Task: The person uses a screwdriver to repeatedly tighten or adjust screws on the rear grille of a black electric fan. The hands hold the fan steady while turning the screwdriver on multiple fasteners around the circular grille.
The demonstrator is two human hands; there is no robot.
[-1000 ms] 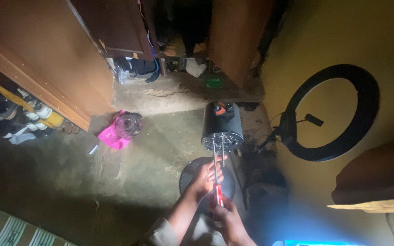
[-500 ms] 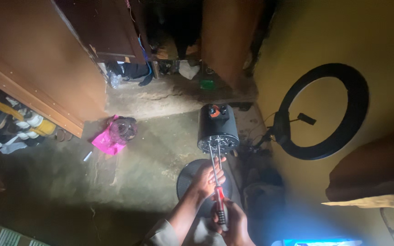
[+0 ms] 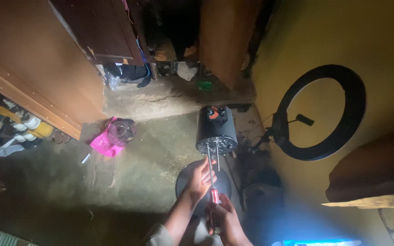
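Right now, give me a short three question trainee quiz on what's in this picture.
1. True or false: the right hand grips a screwdriver by its red handle.
2. Which thing stands against the yellow wall? A) ring light B) ladder C) bicycle
3. Fill in: the left hand steadies the screwdriver's ____, which points into the black motor housing.

Key
1. True
2. A
3. Shaft; its tip meets the housing's perforated face, with the pink bag lying apart on the floor.
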